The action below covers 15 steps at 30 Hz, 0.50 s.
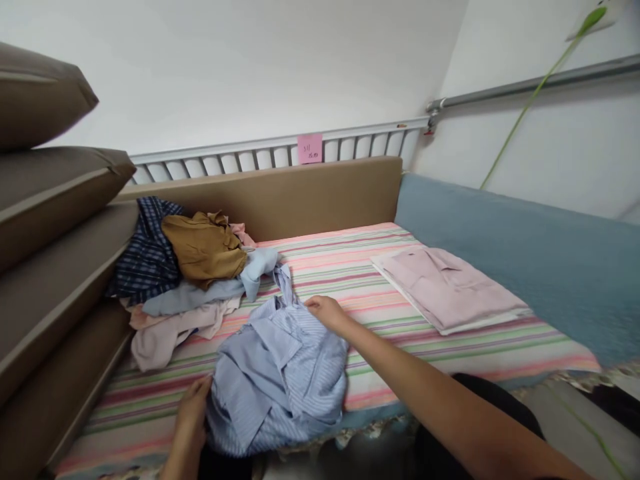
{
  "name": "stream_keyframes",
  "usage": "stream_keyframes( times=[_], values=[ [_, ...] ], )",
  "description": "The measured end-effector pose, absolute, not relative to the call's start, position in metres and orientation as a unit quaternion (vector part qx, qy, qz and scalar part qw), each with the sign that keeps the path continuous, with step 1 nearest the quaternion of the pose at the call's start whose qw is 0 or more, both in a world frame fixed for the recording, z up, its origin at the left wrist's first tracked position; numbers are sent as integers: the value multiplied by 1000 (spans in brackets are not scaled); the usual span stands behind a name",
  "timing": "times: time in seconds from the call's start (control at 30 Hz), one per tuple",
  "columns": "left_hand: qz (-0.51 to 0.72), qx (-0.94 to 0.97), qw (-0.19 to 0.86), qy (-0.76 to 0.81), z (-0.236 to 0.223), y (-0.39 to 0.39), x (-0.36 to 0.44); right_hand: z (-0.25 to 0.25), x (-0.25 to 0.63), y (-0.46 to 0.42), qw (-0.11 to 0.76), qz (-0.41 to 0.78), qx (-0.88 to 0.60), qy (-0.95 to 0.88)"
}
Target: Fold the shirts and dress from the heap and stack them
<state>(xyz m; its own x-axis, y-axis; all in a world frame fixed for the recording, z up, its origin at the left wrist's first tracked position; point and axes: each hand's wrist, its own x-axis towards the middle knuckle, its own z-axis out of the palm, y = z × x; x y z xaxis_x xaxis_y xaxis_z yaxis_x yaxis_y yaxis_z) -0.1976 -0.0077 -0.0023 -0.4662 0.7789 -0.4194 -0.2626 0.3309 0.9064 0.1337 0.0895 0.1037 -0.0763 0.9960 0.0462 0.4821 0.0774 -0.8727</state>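
Observation:
A blue-and-white striped shirt lies crumpled on the near part of the striped bed sheet, close to the front edge. At its lower left side my left hand grips the fabric. My right hand is closed on the shirt's upper right edge, beside a strip of cloth that reaches up and away. Just beyond sits a loose heap with a mustard-brown garment, a dark plaid garment, a light blue garment and a pale pink one.
To the right, a folded pink shirt lies flat on a white layer. Stacked brown cushions rise on the left. A tan backrest and a blue side panel border the bed. A radiator bears a pink note.

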Motion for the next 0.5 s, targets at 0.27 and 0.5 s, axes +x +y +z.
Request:
stream_keyframes(
  times=[0.27, 0.5],
  values=[
    [532, 238, 425, 693, 5, -8, -193, 88, 152, 100, 297, 278, -586, -701],
    [485, 322, 438, 685, 4, -15, -194, 78, 90, 129, 228, 240, -566, -755]
  ],
)
